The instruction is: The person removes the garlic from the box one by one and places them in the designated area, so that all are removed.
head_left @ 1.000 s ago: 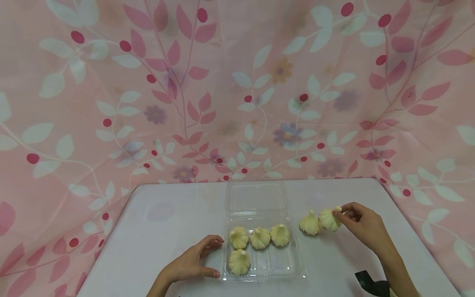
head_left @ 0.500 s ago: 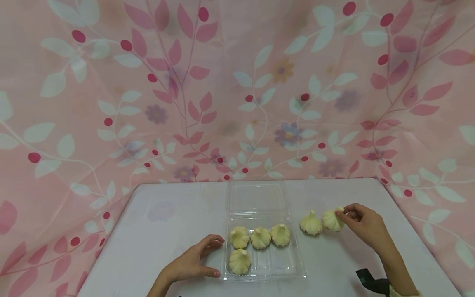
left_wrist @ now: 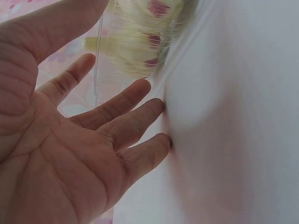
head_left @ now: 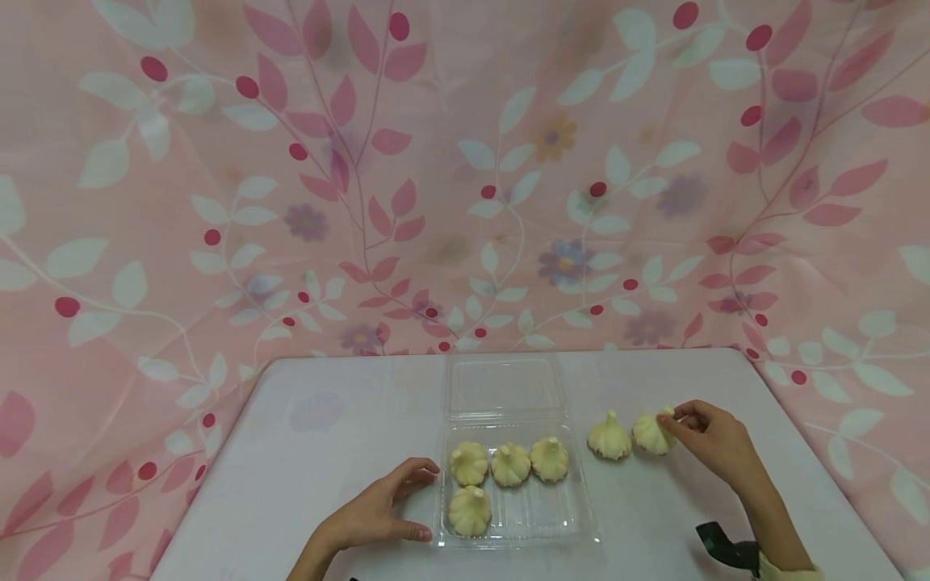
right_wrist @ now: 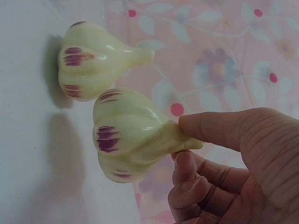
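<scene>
My right hand (head_left: 708,440) pinches the stem of a garlic bulb (right_wrist: 128,137) between thumb and fingers; a shadow falls on the table beside it in the right wrist view. A second garlic bulb (head_left: 609,436) stands just left of the held one. My left hand (head_left: 381,504) rests at the left side of a clear plastic clamshell box (head_left: 538,528), fingers loosely bent and apart, holding nothing. In the left wrist view its fingertips (left_wrist: 161,140) meet the table near the box wall. Several garlic bulbs sit inside the box, three along its back and one front left (head_left: 469,512).
The box's transparent lid (head_left: 504,389) lies folded back behind it on the white table (head_left: 349,420). A pink floral cloth (head_left: 436,161) hangs behind the table. A dark strap (head_left: 726,550) shows near the right wrist.
My right hand has shifted slightly right with the garlic bulb, widening the gap to the bulb beside it. The left hand and the box have stayed in place.
</scene>
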Demonstrator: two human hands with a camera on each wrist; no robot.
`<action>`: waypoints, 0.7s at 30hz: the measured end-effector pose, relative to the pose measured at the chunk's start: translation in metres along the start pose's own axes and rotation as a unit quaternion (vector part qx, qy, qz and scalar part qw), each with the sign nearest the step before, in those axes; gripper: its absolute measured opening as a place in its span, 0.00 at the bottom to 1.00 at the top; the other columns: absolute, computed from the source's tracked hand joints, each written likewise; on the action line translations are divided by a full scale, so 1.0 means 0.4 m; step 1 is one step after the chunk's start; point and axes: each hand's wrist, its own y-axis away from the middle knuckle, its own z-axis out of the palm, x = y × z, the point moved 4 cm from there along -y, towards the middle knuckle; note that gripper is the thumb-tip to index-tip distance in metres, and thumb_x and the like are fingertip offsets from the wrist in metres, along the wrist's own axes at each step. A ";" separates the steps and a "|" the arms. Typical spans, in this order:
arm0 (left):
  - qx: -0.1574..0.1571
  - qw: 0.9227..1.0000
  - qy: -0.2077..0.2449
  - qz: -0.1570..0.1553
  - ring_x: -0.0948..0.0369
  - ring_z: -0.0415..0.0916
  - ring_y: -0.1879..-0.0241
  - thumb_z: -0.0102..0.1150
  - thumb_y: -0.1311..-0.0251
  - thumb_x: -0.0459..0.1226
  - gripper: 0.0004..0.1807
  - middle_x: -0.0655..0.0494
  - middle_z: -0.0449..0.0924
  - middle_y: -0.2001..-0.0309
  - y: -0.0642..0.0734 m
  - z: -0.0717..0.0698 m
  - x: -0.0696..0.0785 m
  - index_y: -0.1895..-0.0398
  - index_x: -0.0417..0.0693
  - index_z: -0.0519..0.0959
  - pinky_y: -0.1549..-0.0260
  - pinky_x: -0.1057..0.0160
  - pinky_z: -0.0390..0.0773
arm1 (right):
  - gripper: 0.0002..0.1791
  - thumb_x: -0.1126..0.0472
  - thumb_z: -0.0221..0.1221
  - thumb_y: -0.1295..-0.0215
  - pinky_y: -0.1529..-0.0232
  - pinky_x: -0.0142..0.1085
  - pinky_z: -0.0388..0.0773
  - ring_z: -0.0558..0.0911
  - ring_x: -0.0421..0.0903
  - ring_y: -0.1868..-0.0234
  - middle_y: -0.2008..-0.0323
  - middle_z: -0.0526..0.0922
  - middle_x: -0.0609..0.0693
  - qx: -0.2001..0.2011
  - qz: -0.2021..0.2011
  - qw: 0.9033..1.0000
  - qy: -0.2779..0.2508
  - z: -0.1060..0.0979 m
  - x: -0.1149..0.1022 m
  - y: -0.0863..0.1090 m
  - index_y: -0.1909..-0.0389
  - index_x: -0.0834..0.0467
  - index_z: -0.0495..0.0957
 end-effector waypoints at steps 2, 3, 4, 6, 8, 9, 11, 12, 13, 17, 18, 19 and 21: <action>0.000 1.000 -0.004 0.002 0.50 0.64 0.32 0.77 0.51 0.44 0.44 0.55 0.71 0.36 -0.001 0.001 -0.002 0.32 0.52 0.62 0.34 0.53 0.61 | 0.24 0.46 0.65 0.36 0.79 0.34 0.68 0.72 0.43 0.74 0.75 0.78 0.49 -0.005 0.004 1.000 0.002 0.002 0.004 -0.002 0.59 0.66 0.79; 0.000 1.000 -0.005 0.001 0.50 0.64 0.32 0.77 0.51 0.44 0.44 0.55 0.71 0.36 -0.001 0.001 -0.003 0.32 0.52 0.62 0.34 0.53 0.61 | 0.24 0.46 0.65 0.36 0.79 0.34 0.68 0.72 0.43 0.74 0.75 0.78 0.49 -0.006 0.004 1.000 0.004 0.003 0.006 -0.002 0.59 0.66 0.79; 0.000 1.000 -0.005 0.000 0.50 0.64 0.32 0.77 0.51 0.44 0.44 0.55 0.71 0.36 -0.001 0.002 -0.004 0.32 0.53 0.62 0.34 0.54 0.61 | 0.24 0.46 0.65 0.36 0.79 0.34 0.68 0.72 0.43 0.74 0.75 0.78 0.49 -0.007 0.005 1.000 0.005 0.004 0.008 -0.003 0.59 0.66 0.79; 0.000 1.000 -0.008 -0.001 0.50 0.64 0.32 0.77 0.51 0.45 0.45 0.55 0.71 0.36 -0.001 0.002 -0.006 0.32 0.54 0.62 0.34 0.55 0.61 | 0.24 0.46 0.65 0.36 0.78 0.34 0.68 0.73 0.43 0.74 0.74 0.78 0.49 -0.010 0.005 1.000 0.007 0.005 0.011 -0.004 0.59 0.66 0.79; -0.001 1.000 -0.008 -0.004 0.51 0.64 0.32 0.77 0.52 0.45 0.45 0.55 0.71 0.36 -0.001 0.002 -0.007 0.32 0.54 0.62 0.34 0.56 0.61 | 0.24 0.46 0.64 0.35 0.78 0.34 0.68 0.73 0.43 0.74 0.74 0.78 0.49 -0.012 0.005 1.000 0.006 0.008 0.015 -0.006 0.59 0.66 0.79; -0.002 1.000 -0.007 -0.005 0.51 0.64 0.32 0.77 0.52 0.45 0.45 0.55 0.71 0.36 -0.001 0.002 -0.008 0.32 0.54 0.62 0.34 0.56 0.61 | 0.24 0.45 0.64 0.35 0.78 0.34 0.68 0.72 0.43 0.74 0.74 0.78 0.49 -0.013 0.005 1.000 0.005 0.008 0.017 -0.007 0.59 0.66 0.79; -0.002 1.000 -0.005 -0.007 0.51 0.64 0.32 0.77 0.52 0.45 0.45 0.55 0.71 0.36 -0.001 0.002 -0.008 0.31 0.55 0.62 0.34 0.57 0.61 | 0.24 0.45 0.64 0.35 0.78 0.34 0.67 0.72 0.43 0.74 0.74 0.78 0.49 -0.015 0.007 1.000 0.005 0.011 0.020 -0.007 0.59 0.65 0.79; -0.003 1.000 -0.004 -0.006 0.51 0.64 0.32 0.77 0.52 0.45 0.45 0.55 0.71 0.36 -0.001 0.001 -0.008 0.31 0.55 0.62 0.34 0.58 0.61 | 0.24 0.45 0.64 0.35 0.78 0.34 0.67 0.72 0.43 0.74 0.74 0.78 0.49 -0.015 0.007 1.000 0.003 0.012 0.022 -0.008 0.59 0.65 0.79; -0.003 1.000 -0.003 -0.006 0.52 0.64 0.32 0.77 0.52 0.45 0.45 0.55 0.71 0.36 -0.001 0.001 -0.008 0.31 0.55 0.62 0.34 0.58 0.61 | 0.24 0.45 0.64 0.35 0.78 0.34 0.67 0.72 0.43 0.74 0.75 0.77 0.49 -0.016 0.007 1.000 0.002 0.014 0.022 -0.008 0.59 0.65 0.79; -0.002 1.000 -0.004 -0.005 0.52 0.64 0.32 0.77 0.52 0.44 0.45 0.55 0.71 0.36 -0.001 0.000 -0.007 0.32 0.54 0.62 0.34 0.57 0.61 | 0.24 0.45 0.64 0.35 0.78 0.34 0.67 0.72 0.44 0.74 0.75 0.76 0.49 -0.019 0.008 1.000 0.002 0.019 0.024 -0.009 0.60 0.65 0.79; -0.002 1.000 -0.004 -0.005 0.51 0.64 0.32 0.77 0.52 0.44 0.45 0.55 0.71 0.36 0.000 0.000 -0.007 0.32 0.53 0.62 0.34 0.57 0.61 | 0.24 0.45 0.64 0.35 0.77 0.34 0.67 0.72 0.44 0.74 0.75 0.76 0.49 -0.021 0.008 1.000 0.002 0.021 0.025 -0.009 0.60 0.65 0.79; -0.001 1.000 -0.005 -0.006 0.52 0.64 0.33 0.77 0.52 0.44 0.45 0.55 0.71 0.36 0.000 0.000 -0.007 0.32 0.53 0.62 0.34 0.56 0.61 | 0.24 0.44 0.64 0.35 0.77 0.34 0.67 0.72 0.45 0.74 0.75 0.76 0.49 -0.023 0.010 1.000 0.002 0.022 0.025 -0.009 0.60 0.65 0.79; 0.000 1.000 -0.009 -0.006 0.51 0.65 0.33 0.77 0.52 0.44 0.45 0.55 0.72 0.37 0.001 0.000 -0.006 0.32 0.54 0.63 0.34 0.55 0.62 | 0.25 0.44 0.63 0.35 0.77 0.34 0.67 0.72 0.45 0.73 0.75 0.76 0.49 -0.026 0.010 1.000 0.004 0.025 0.027 -0.009 0.60 0.65 0.79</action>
